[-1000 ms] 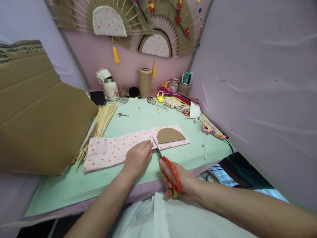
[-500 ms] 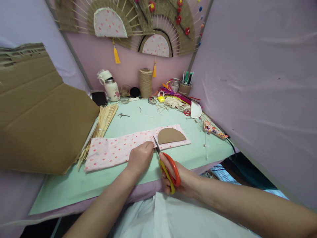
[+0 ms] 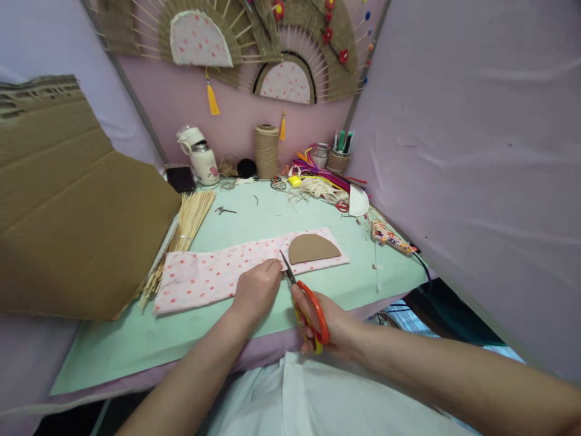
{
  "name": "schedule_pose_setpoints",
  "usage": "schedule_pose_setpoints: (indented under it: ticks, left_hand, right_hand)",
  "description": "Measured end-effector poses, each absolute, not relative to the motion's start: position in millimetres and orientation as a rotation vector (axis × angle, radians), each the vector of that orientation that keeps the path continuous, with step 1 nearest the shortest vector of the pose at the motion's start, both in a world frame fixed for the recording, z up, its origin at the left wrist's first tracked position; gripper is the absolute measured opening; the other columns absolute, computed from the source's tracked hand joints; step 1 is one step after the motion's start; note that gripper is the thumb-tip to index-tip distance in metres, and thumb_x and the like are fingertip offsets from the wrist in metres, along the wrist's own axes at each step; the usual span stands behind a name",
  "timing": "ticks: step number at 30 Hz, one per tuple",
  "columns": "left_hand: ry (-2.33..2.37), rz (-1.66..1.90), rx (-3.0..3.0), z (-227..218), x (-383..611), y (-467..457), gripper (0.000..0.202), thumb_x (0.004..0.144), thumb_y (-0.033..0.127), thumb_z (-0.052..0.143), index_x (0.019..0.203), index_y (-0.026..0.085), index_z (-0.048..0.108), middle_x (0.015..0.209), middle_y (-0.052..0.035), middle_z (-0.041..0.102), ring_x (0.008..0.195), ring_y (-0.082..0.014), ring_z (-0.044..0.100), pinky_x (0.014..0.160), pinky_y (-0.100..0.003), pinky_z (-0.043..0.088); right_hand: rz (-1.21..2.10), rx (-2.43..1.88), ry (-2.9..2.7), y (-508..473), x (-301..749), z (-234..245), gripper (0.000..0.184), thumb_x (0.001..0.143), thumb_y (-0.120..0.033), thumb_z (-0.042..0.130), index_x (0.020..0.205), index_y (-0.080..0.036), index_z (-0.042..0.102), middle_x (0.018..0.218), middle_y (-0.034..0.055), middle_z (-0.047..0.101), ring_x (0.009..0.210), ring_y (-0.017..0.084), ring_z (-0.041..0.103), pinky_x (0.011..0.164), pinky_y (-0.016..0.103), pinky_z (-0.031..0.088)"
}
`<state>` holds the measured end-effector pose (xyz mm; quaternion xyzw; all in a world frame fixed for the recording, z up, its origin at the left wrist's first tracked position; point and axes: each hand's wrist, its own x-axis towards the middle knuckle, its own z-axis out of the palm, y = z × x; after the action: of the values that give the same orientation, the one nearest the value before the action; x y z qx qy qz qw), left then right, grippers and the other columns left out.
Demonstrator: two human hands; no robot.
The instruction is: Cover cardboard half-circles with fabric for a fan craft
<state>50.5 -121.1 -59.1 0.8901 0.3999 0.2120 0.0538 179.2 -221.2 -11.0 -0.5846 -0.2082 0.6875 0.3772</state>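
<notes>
A long strip of pink dotted fabric (image 3: 204, 275) lies across the mint-green table (image 3: 136, 339). A brown half-round cardboard piece (image 3: 313, 248) rests on the strip's right end. My left hand (image 3: 256, 287) presses on the fabric's near edge, fingers curled down. My right hand (image 3: 324, 327) grips orange-handled scissors (image 3: 305, 300), their blades pointing into the fabric just left of the cardboard piece.
A big cardboard sheet (image 3: 68, 212) leans at the left, beside a bundle of bamboo sticks (image 3: 188, 221). At the back stand a twine spool (image 3: 265, 151), a white flask (image 3: 201, 157), a pen cup (image 3: 338, 158) and coloured strips. A patterned tool (image 3: 390, 237) lies at the right edge.
The scissors have crept slightly forward into the fabric and the handles have closed a little. My left hand stays pressed on the cloth.
</notes>
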Motion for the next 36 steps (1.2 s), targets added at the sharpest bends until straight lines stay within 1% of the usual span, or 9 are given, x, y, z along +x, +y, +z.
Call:
schedule_pose_setpoints:
  ticks: [4,8,18,21,25,29,31,36]
  left_hand:
    - [1.2,0.67,2.708,-61,50,-121,0.019,0.092,0.016,0.044,0.09,0.022,0.063,0.091,-0.0036,0.07,0.088,-0.016,0.066,0.072,-0.024,0.047]
    - [1.163,0.729,2.724,-62,49,-121,0.019,0.093,0.018,0.044,0.089,0.022,0.063,0.094,-0.0037,0.071,0.087,-0.0157,0.066,0.073,-0.024,0.048]
    - [1.162,0.773,2.715,-61,49,-121,0.019,0.093,0.018,0.045,0.09,0.021,0.063,0.096,-0.0043,0.071,0.088,-0.0161,0.067,0.077,-0.025,0.05]
    - [1.162,0.777,2.709,-62,48,-121,0.019,0.093,0.018,0.044,0.091,0.021,0.063,0.097,-0.0044,0.071,0.088,-0.0161,0.067,0.078,-0.025,0.05]
    - [1.164,0.792,2.717,-62,49,-122,0.02,0.093,0.017,0.044,0.091,0.021,0.063,0.098,-0.0042,0.071,0.087,-0.0162,0.067,0.075,-0.025,0.05]
    - [1.164,0.798,2.726,-62,50,-122,0.019,0.092,0.015,0.045,0.091,0.02,0.063,0.098,-0.0038,0.072,0.086,-0.0164,0.067,0.073,-0.025,0.05]
    - [1.17,0.809,2.721,-61,50,-122,0.019,0.092,0.015,0.045,0.09,0.02,0.063,0.097,-0.004,0.072,0.086,-0.0167,0.068,0.074,-0.026,0.05]
    - [1.145,0.86,2.697,-61,49,-122,0.017,0.091,0.013,0.047,0.092,0.019,0.063,0.097,-0.0037,0.072,0.087,-0.0165,0.068,0.077,-0.026,0.051]
  right_hand:
    - [1.816,-1.491,-0.524,-217,181,-5,0.048,0.083,-0.068,0.052,0.079,-0.021,0.043,0.056,-0.0088,0.038,0.039,0.006,0.038,0.037,0.022,0.049]
    - [1.852,-1.503,-0.516,-212,183,-1,0.05,0.083,-0.07,0.05,0.078,-0.021,0.044,0.055,-0.0086,0.038,0.039,0.007,0.04,0.038,0.024,0.05]
    - [1.824,-1.586,-0.458,-202,182,8,0.045,0.083,-0.063,0.057,0.079,-0.019,0.047,0.058,-0.0078,0.042,0.042,0.005,0.038,0.046,0.029,0.058]
    - [1.818,-1.574,-0.48,-202,183,9,0.044,0.084,-0.062,0.057,0.078,-0.019,0.046,0.059,-0.0082,0.041,0.042,0.004,0.036,0.047,0.028,0.058]
    - [1.796,-1.569,-0.529,-203,185,4,0.045,0.083,-0.06,0.06,0.075,-0.02,0.043,0.058,-0.0084,0.04,0.044,0.005,0.036,0.047,0.027,0.058]
    - [1.783,-1.579,-0.558,-203,185,1,0.047,0.081,-0.062,0.062,0.073,-0.019,0.044,0.054,-0.0089,0.037,0.043,0.005,0.036,0.046,0.025,0.057]
    - [1.797,-1.576,-0.552,-202,185,2,0.048,0.081,-0.062,0.062,0.071,-0.019,0.044,0.055,-0.0082,0.039,0.043,0.005,0.036,0.046,0.026,0.057]
    - [1.851,-1.53,-0.481,-196,186,6,0.046,0.083,-0.064,0.056,0.079,-0.019,0.049,0.058,-0.0069,0.043,0.043,0.006,0.039,0.044,0.027,0.056]
